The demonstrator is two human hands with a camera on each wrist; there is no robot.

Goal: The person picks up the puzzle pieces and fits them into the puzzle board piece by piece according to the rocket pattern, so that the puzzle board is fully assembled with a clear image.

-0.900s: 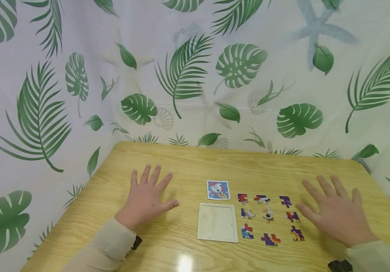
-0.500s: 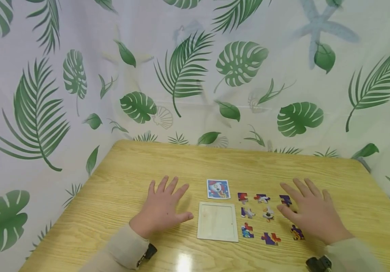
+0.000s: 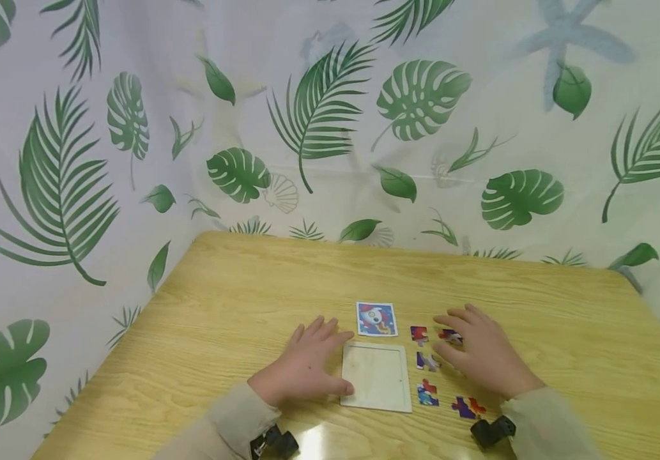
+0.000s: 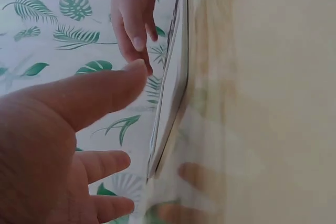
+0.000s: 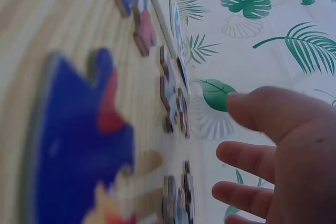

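My left hand (image 3: 306,367) is at the left edge of a shallow square wooden puzzle tray (image 3: 376,377), its thumb over the lower left corner. In the left wrist view the thumb looks raised above the tray's edge (image 4: 176,82); contact cannot be told. Over the puzzle pieces hovers my right hand (image 3: 485,351), fingers loosely bent and holding nothing visible. It hides some pieces. Still showing are a red-and-purple piece (image 3: 419,334), a blue-and-red piece (image 3: 427,393) and a purple-and-orange piece (image 3: 468,407), which looms large in the right wrist view (image 5: 73,145).
Behind the tray lies a square picture card (image 3: 377,319) with a white cartoon figure. The wooden table (image 3: 237,281) extends to both sides. A white curtain with green leaves (image 3: 318,115) hangs along its back and left.
Both hands have moved inward. My left hand went right, from bare table to the tray's edge; my right hand went left, from beside the pieces to over them. The view has shifted slightly.
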